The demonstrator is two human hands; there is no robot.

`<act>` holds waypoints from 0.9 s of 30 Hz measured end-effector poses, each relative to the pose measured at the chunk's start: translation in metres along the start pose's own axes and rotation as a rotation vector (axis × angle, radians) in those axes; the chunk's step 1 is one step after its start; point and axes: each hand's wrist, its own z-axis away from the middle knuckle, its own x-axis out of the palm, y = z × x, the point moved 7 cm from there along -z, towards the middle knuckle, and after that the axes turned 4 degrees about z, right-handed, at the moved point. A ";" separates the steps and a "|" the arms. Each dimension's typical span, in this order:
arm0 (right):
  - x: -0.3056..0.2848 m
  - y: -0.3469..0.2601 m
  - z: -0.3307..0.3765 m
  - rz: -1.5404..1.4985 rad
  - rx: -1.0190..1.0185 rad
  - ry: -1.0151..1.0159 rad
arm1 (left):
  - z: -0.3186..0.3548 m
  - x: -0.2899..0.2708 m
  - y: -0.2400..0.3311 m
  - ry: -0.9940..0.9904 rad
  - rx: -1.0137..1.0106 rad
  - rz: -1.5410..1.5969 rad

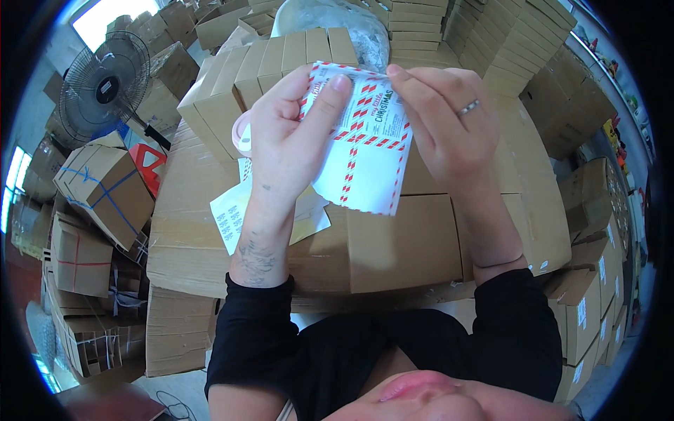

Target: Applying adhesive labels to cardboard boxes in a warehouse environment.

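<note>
Two hands: both over the cardboard-covered worktop (186, 235), on one sheet
Striped white paper sheet (375, 175): held up between the hands, clear of the closed brown carton (407, 242) beneath
Left hand (291, 133): thumb flat on the printed face, other fingers behind — clamped on the sheet's left side
Right hand (449, 126): thumb and forefinger close together at the far right corner, seemingly pinching it; their exact grip I cannot tell
Done: sheet picked up and spread to view
Left: judged partway, as the corner handling looks unfinished; whether anything is peeled or folded cannot be told
Sheet's direction: dense print at the far end, plainer panel toward the wearer, printed face to the camera
Long axis: runs away from the wearer — near end leaning slightly left
Loose printed label sheet (232, 219): on the worktop, by the left wrist
</note>
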 end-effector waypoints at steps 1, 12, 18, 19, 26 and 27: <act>0.001 0.000 0.000 -0.001 0.000 -0.001 | -0.001 -0.004 -0.003 0.029 -0.033 0.052; 0.004 0.005 -0.004 -0.044 0.056 -0.062 | -0.010 -0.008 -0.025 0.015 -0.201 0.247; 0.009 0.047 0.013 -0.977 0.779 -0.189 | -0.024 -0.022 -0.044 0.122 -0.074 -0.011; 0.012 0.045 0.013 -0.977 0.779 -0.187 | -0.024 -0.019 -0.045 0.102 -0.075 -0.049; 0.032 -0.003 0.008 -0.360 0.331 -0.513 | -0.014 0.004 -0.048 -0.033 -0.183 0.051; 0.034 -0.011 0.010 -0.222 0.225 -0.536 | -0.015 0.002 -0.051 -0.019 -0.224 0.160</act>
